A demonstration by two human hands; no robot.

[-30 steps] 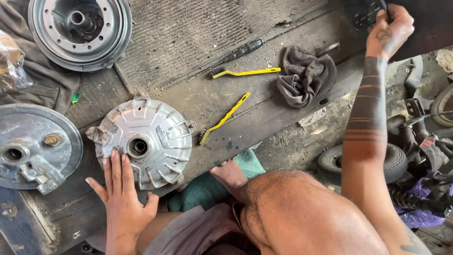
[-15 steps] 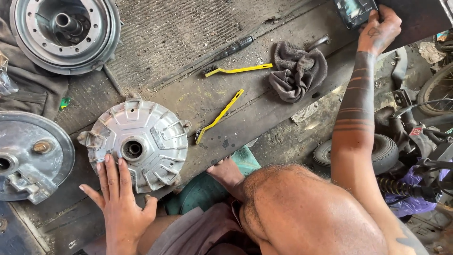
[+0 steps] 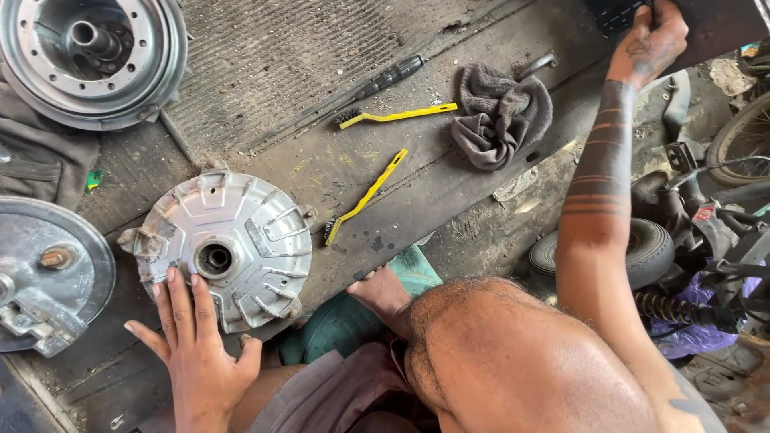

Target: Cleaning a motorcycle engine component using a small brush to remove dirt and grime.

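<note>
My left hand [image 3: 192, 353] lies flat, fingers spread, on the near edge of a silver finned clutch disc [image 3: 228, 236] that rests on a dark wooden board [image 3: 449, 188]. It grips nothing. My right arm stretches to the top right, where my right hand [image 3: 651, 38] is closed on a dark object [image 3: 616, 13] cut off by the frame's top edge. Two yellow-handled wire brushes [image 3: 397, 116] [image 3: 365, 196] lie on the board between the hands. A crumpled grey rag [image 3: 501, 112] sits beside them.
A large metal drum [image 3: 88, 56] is at the top left and a round silver plate [image 3: 44, 273] at the left edge. A black-handled screwdriver [image 3: 385, 80] lies near the brushes. My knee [image 3: 513, 361] and sandalled foot [image 3: 385, 293] fill the bottom. A small tyre [image 3: 642, 248] and machine parts crowd the right.
The view has shifted slightly. My left hand stays on the finned disc and my right hand stays up at the dark object.
</note>
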